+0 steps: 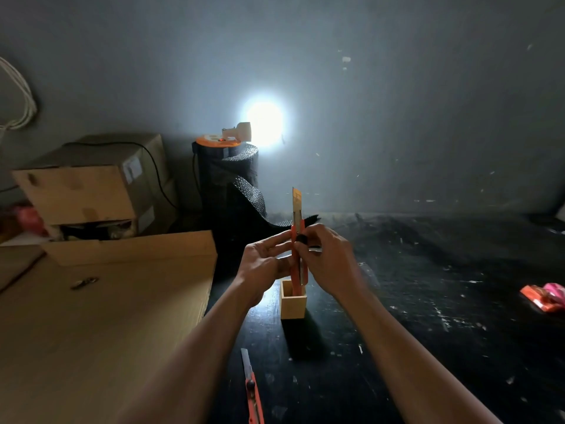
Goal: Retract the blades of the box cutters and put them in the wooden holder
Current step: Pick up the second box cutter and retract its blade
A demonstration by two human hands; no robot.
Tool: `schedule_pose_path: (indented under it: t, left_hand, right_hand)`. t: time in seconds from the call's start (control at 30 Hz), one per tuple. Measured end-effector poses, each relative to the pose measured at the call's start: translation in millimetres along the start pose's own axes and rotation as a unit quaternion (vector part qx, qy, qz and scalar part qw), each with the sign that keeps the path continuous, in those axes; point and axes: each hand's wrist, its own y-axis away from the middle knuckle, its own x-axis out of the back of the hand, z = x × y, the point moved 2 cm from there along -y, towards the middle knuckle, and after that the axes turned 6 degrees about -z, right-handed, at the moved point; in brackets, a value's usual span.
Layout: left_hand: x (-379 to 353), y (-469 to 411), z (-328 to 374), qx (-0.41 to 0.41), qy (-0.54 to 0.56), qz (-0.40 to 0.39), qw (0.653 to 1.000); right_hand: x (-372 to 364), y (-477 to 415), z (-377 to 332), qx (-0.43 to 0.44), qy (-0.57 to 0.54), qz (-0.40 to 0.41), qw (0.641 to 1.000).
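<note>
The person holds an orange box cutter (297, 255) upright between both hands, directly above the wooden holder (293, 299), whose open top sits just below the wrists. The left hand (265, 263) pinches the handle from its side to steady it, while the right hand (328, 258) is closed around the other side with its thumb on the black slider (301, 239), a grip that seems chosen so the thumb can draw the slider down. The blade (296, 201) stands fully extended above the fingers, pointing away from them, so retraction looks not yet done. The cutter's lower end appears to dip into the holder, though whether it rests inside cannot be told. A second box cutter (252, 390), blade out, lies on the dark surface (412, 332) near the left forearm, awaiting its turn.
</note>
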Motion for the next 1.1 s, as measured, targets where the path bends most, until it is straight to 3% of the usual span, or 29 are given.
schedule_pose_path:
  t: [0.27,0.67,1.1]
  left_hand:
    - [7.6,-8.0,14.9,-0.005,0.018,0.0,1.0]
    - [4.2,-14.4,24.2,-0.018,-0.044,0.008,0.999]
    - [2.4,-16.9,28.6,-0.032,-0.054,0.009,0.998]
  right_hand:
    - [-2.0,22.2,-2.3,-0.029,-0.056,-0.031,0.998]
    - [-8.2,30.2,-0.8,-0.054,-0.105,-0.004,0.993]
    - [-1.9,26.6,-6.7,-0.015,-0.062,-0.015,0.998]
